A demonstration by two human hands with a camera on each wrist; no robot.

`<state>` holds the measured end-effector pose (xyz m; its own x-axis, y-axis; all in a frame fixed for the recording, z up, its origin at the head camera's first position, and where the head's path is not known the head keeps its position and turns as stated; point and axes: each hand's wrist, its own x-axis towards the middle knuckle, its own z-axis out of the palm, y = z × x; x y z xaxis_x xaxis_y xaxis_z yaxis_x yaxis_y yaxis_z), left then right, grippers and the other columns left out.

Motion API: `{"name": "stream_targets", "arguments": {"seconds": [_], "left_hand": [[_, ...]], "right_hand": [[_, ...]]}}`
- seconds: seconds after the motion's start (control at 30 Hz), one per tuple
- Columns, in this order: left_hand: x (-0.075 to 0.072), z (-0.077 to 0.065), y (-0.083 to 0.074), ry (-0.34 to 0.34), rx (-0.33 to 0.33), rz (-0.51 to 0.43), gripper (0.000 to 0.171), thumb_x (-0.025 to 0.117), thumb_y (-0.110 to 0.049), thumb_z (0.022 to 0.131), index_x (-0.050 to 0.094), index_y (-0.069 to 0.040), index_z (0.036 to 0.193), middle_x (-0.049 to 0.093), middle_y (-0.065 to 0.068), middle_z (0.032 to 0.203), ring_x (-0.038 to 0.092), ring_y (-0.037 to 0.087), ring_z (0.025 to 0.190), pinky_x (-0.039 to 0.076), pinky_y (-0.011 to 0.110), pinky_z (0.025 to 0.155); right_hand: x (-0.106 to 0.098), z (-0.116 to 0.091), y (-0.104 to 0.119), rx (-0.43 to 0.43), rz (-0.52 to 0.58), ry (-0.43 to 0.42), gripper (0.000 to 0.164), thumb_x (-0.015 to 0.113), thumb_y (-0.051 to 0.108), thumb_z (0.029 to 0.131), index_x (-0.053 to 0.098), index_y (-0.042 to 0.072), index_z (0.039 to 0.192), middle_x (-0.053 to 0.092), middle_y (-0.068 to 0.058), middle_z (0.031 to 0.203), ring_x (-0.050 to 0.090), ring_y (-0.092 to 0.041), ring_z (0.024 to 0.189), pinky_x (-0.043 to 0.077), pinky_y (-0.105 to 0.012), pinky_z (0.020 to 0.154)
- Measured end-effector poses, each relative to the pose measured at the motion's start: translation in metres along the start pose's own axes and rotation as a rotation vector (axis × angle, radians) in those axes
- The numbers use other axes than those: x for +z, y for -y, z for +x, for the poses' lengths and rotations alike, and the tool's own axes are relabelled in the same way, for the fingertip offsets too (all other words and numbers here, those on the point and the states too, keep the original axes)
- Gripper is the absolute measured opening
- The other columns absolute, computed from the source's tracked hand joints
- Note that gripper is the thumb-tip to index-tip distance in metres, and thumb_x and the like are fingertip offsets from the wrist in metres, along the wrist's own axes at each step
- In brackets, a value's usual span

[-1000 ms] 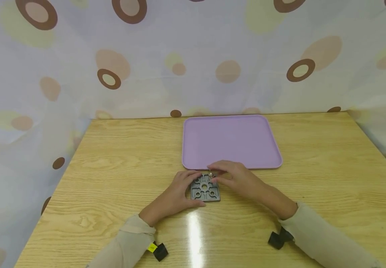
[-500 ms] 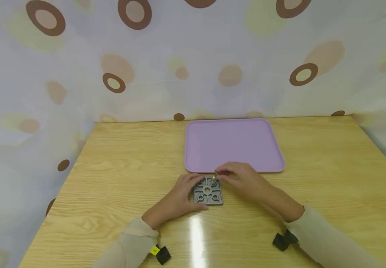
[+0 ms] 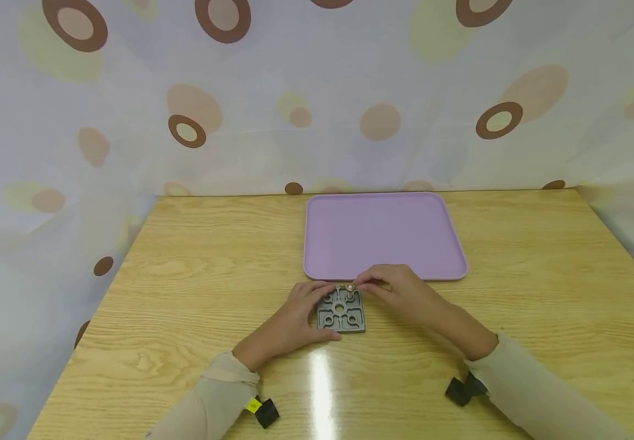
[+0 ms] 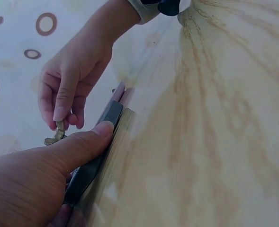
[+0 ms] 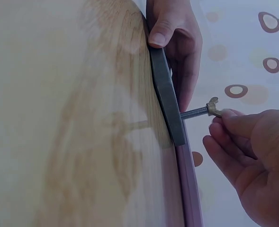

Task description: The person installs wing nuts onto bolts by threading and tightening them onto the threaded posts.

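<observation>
A square grey metal plate (image 3: pixel 340 309) with raised ribs and several round holes lies on the table. My left hand (image 3: pixel 294 316) grips it from the left, thumb on the near edge and fingers at the far edge. From the plate's far right corner rises a threaded bolt (image 5: pixel 194 113), which carries a brass-coloured wing nut (image 5: pixel 211 108) at its top end. My right hand (image 3: pixel 405 293) pinches one wing of that nut between thumb and forefinger. In the left wrist view the wing nut (image 4: pixel 57 134) shows behind my left thumb; the bolt is mostly hidden there.
A shallow purple tray (image 3: pixel 383 235) lies just beyond the plate, and my right hand overlaps its near rim in the head view. Behind the wooden table (image 3: pixel 218 250) hangs a patterned cloth (image 3: pixel 339 153). Dark wrist cameras (image 3: pixel 266 413) sit under both sleeves.
The right hand's fingers have closed from a looser spread around the wing nut to a pinch on its wing. The left hand stays on the plate. The head view shifted slightly.
</observation>
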<state>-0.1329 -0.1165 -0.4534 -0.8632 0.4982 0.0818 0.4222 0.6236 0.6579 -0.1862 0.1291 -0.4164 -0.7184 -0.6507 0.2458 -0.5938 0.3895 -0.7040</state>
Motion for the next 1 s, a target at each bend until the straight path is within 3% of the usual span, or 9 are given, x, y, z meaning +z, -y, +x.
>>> {"name": "stream_targets", "arguments": {"seconds": [0.17,0.57,0.8,1.0], "left_hand": [[0.0,0.0003,0.0006,0.001,-0.005,-0.005,0.089,0.076,-0.047,0.072,0.036,-0.013,0.143,0.033,0.001,0.141,0.027,0.017,0.125,0.032,0.039,0.101],[-0.0013,0.0,-0.0014,0.001,-0.003,0.003,0.089,0.076,-0.047,0.072,0.036,-0.011,0.143,0.034,0.002,0.141,0.028,0.018,0.125,0.033,0.04,0.101],[-0.0023,0.0001,-0.0023,-0.001,0.006,-0.005,0.089,0.076,-0.047,0.072,0.036,-0.009,0.142,0.034,0.003,0.141,0.028,0.019,0.125,0.033,0.041,0.101],[-0.0018,0.0003,-0.0023,0.006,-0.007,-0.011,0.089,0.076,-0.047,0.072,0.036,-0.01,0.143,0.034,0.002,0.142,0.028,0.017,0.125,0.032,0.04,0.102]], "right_hand": [[0.0004,0.0006,0.0005,0.038,0.026,0.008,0.013,0.064,0.015,0.088,0.069,0.013,0.099,0.067,0.008,0.095,0.061,-0.007,0.091,0.049,-0.022,0.08],[0.0041,0.0007,0.0007,0.073,0.072,0.052,0.035,0.064,0.023,0.088,0.061,0.006,0.118,0.063,0.0,0.112,0.058,-0.014,0.102,0.047,-0.023,0.085],[0.0075,0.0018,0.0013,0.042,0.089,0.046,0.043,0.063,0.022,0.088,0.055,0.003,0.126,0.061,-0.006,0.114,0.059,-0.017,0.1,0.048,-0.025,0.085],[0.0097,0.0012,0.0023,0.005,0.086,0.059,0.039,0.06,0.02,0.09,0.056,0.003,0.125,0.061,-0.007,0.113,0.06,-0.018,0.098,0.048,-0.028,0.085]]}}
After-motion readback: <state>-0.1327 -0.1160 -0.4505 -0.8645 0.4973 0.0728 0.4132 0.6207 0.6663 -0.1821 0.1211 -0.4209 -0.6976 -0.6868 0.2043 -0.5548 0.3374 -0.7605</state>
